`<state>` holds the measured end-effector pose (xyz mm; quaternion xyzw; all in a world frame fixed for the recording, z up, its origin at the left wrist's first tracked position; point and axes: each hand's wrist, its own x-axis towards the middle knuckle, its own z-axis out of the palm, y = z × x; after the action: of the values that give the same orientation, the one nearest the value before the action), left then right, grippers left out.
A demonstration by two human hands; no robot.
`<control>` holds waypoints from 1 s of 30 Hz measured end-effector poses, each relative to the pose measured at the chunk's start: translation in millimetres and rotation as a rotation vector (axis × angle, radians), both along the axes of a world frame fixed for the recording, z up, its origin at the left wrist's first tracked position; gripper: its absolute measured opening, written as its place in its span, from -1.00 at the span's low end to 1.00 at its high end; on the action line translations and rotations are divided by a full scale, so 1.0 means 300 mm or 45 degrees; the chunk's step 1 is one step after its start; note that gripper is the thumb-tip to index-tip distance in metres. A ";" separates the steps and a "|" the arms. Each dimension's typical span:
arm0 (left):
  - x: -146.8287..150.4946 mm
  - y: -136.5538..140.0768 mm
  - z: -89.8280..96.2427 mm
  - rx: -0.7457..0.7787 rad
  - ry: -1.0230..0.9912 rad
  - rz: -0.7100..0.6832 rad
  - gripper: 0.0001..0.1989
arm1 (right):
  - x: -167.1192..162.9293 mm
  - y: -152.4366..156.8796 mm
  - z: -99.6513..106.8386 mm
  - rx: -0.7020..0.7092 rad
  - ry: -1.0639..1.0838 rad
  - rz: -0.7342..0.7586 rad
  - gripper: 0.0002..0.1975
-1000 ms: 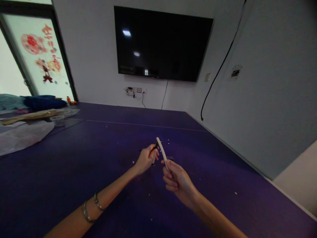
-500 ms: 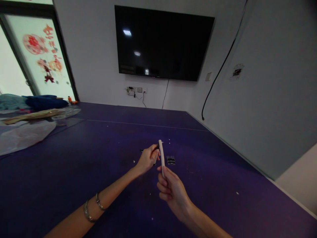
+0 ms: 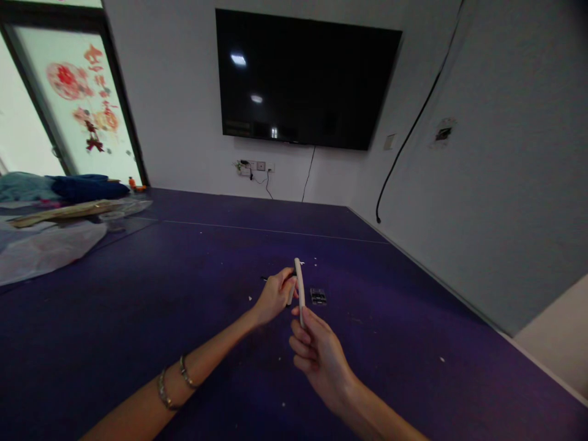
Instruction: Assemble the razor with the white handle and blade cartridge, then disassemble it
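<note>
My right hand [image 3: 316, 349] pinches the lower end of a slim, slightly curved off-white strip [image 3: 300, 285], which stands nearly upright. Beside its upper part, my left hand [image 3: 275, 294] is closed round a small dark object [image 3: 294, 271] whose tip meets the strip or lies just behind it. Fingers cover most of that object, so its kind does not show. A second pale, narrow piece [image 3: 291, 295] shows under the left fingers; whether it is held or part of the same thing, I cannot tell. Just right of the strip lies a small clear case with dark contents [image 3: 318, 297].
White scraps [image 3: 442, 359] dot the purple surface [image 3: 206, 263]. Plastic sheeting [image 3: 50, 251] and blue cloth [image 3: 89, 188] lie at the left. A black cable [image 3: 408, 131] hangs down the right wall, and a television [image 3: 307, 79] is on the wall ahead.
The view has shifted very slightly. Both hands keep nearly the same pose on the strip and the dark object; the pale piece under the left fingers shows a little more.
</note>
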<state>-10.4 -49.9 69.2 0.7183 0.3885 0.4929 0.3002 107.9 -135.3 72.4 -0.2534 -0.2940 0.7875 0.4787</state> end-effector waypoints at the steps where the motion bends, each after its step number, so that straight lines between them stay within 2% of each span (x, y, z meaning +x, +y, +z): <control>1: 0.000 -0.001 0.000 -0.005 0.005 0.000 -0.81 | 0.000 0.002 0.004 0.006 0.006 0.000 -0.71; 9: 0.000 0.000 -0.005 -0.052 -0.045 -0.019 -0.81 | -0.003 -0.005 -0.010 -0.011 -0.012 -0.021 -0.71; 14: -0.001 0.004 -0.010 0.010 -0.028 -0.034 -0.82 | 0.002 -0.001 -0.009 0.017 -0.010 -0.059 -0.72; 19: 0.001 0.015 -0.028 -0.082 -0.090 -0.030 -0.80 | -0.003 -0.017 -0.023 -0.037 -0.043 -0.019 -0.71; 25: -0.002 0.020 -0.038 -0.064 -0.096 -0.086 -0.80 | 0.010 0.008 -0.017 0.022 -0.002 -0.098 -0.71; 30: -0.001 0.027 -0.052 -0.066 -0.072 -0.094 -0.80 | 0.011 0.000 -0.035 0.004 -0.015 -0.119 -0.70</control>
<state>-10.6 -41.7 53.7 0.7099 0.3659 0.4914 0.3474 111.1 -135.4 61.9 -0.2706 -0.2860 0.7624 0.5136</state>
